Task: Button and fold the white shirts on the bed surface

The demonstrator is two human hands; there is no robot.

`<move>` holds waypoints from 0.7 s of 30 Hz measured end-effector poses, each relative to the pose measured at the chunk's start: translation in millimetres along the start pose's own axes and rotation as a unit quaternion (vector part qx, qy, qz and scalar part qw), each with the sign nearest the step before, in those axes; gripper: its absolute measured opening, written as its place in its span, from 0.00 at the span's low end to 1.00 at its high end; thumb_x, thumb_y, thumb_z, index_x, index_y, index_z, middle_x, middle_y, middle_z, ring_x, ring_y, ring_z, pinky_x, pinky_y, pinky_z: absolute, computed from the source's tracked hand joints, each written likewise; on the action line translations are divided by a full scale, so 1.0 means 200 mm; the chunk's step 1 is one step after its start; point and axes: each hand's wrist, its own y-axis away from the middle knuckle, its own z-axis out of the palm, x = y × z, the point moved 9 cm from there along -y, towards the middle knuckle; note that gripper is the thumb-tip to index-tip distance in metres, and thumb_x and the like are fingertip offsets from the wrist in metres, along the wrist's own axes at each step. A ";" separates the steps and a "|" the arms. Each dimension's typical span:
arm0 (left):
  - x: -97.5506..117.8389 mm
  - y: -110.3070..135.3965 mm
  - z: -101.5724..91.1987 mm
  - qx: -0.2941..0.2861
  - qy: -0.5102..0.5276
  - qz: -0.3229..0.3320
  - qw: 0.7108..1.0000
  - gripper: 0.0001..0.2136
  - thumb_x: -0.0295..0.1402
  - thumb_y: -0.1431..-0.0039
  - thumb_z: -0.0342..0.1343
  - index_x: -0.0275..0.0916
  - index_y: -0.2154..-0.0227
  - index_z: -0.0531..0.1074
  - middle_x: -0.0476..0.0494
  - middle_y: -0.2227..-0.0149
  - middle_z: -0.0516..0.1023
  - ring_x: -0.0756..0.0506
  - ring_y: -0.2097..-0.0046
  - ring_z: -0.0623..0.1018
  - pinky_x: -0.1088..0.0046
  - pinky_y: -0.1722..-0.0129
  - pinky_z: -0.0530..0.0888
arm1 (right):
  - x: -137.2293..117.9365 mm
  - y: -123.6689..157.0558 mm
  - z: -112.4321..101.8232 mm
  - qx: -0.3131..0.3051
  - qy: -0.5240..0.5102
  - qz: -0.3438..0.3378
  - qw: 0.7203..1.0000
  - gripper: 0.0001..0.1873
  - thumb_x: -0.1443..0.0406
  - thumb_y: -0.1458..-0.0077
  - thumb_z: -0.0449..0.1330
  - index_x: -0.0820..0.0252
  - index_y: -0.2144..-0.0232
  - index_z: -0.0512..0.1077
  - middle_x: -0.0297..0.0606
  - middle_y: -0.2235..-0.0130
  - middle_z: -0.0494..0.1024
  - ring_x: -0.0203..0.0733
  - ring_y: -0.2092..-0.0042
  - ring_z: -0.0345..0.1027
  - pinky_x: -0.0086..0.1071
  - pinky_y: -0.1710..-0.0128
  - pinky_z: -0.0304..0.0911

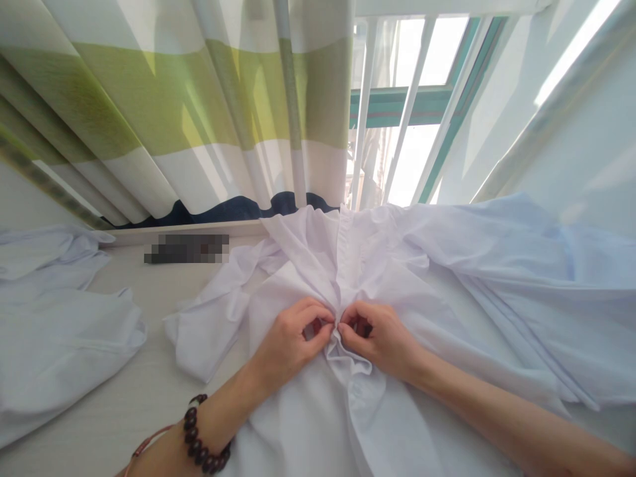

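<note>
A white button-up garment [308, 404], like a long shirt or coat, lies spread out in front of me with its front strip running down the middle. My left hand [303, 331] pinches the front edge of the cloth between thumb and fingers. Right beside it, my right hand [375, 334] pinches the same edge, so the fingertips of both hands nearly meet. The cloth gathers into folds at that spot. Below the hands a pale button [356, 391] shows on the strip. Whatever sits exactly between the fingertips is hidden.
More white clothing [64, 358] lies at the left, and another white garment [556, 285] at the right. A blurred-out dark object [186, 248] rests on the pale sheet [144, 391]. Behind are a green-and-white curtain [223, 99] and white bars [410, 106] before a window.
</note>
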 end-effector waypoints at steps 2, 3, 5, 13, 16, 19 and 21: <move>0.00 0.00 0.01 -0.013 0.003 -0.005 1.000 0.05 0.26 0.41 0.54 0.38 0.69 0.75 0.49 0.66 0.77 0.52 0.66 0.76 0.80 0.66 0.72 | 0.00 0.00 0.01 -0.003 0.013 -0.004 1.000 0.05 0.70 0.48 0.58 0.60 0.75 0.70 0.29 0.78 0.71 0.30 0.77 0.61 0.23 0.76 0.56; 0.00 0.00 0.01 -0.019 0.004 -0.008 1.000 0.05 0.27 0.41 0.55 0.38 0.69 0.75 0.49 0.66 0.77 0.52 0.66 0.76 0.80 0.66 0.72 | -0.01 0.00 0.01 -0.005 0.019 -0.007 1.000 0.05 0.70 0.48 0.58 0.60 0.75 0.70 0.29 0.78 0.71 0.30 0.77 0.61 0.24 0.76 0.56; -0.02 -0.01 0.01 -0.027 0.004 -0.019 0.999 0.05 0.28 0.41 0.56 0.38 0.70 0.76 0.48 0.67 0.78 0.51 0.67 0.76 0.80 0.67 0.71 | -0.01 0.01 0.01 -0.009 0.035 -0.013 0.999 0.05 0.70 0.47 0.58 0.60 0.75 0.69 0.29 0.78 0.71 0.30 0.77 0.60 0.24 0.76 0.56; -0.07 -0.01 0.02 -0.035 -0.009 -0.050 0.998 0.07 0.31 0.41 0.57 0.37 0.72 0.78 0.49 0.71 0.79 0.52 0.71 0.74 0.80 0.70 0.69 | -0.01 0.01 0.03 -0.010 0.083 -0.037 0.996 0.06 0.70 0.47 0.59 0.60 0.75 0.69 0.30 0.77 0.72 0.31 0.76 0.62 0.25 0.74 0.57; -0.07 -0.01 0.02 -0.039 -0.003 -0.054 0.998 0.07 0.32 0.42 0.57 0.37 0.72 0.78 0.49 0.71 0.79 0.52 0.72 0.74 0.80 0.71 0.69 | -0.01 0.02 0.03 -0.011 0.090 -0.044 0.995 0.06 0.69 0.46 0.59 0.59 0.75 0.69 0.30 0.77 0.72 0.31 0.76 0.62 0.25 0.74 0.56; -0.07 -0.01 0.02 -0.042 -0.002 -0.058 0.997 0.07 0.34 0.42 0.58 0.37 0.71 0.77 0.49 0.72 0.78 0.52 0.72 0.74 0.79 0.72 0.69 | -0.02 0.02 0.04 -0.012 0.093 -0.053 0.994 0.07 0.69 0.45 0.58 0.59 0.75 0.69 0.30 0.77 0.73 0.32 0.76 0.62 0.25 0.75 0.56; -0.07 -0.01 0.02 -0.040 -0.007 -0.059 0.997 0.07 0.33 0.43 0.58 0.37 0.72 0.76 0.50 0.73 0.77 0.52 0.73 0.73 0.79 0.73 0.68 | -0.01 0.02 0.04 -0.012 0.093 -0.056 0.994 0.07 0.69 0.45 0.59 0.59 0.75 0.69 0.30 0.77 0.73 0.32 0.77 0.62 0.25 0.74 0.56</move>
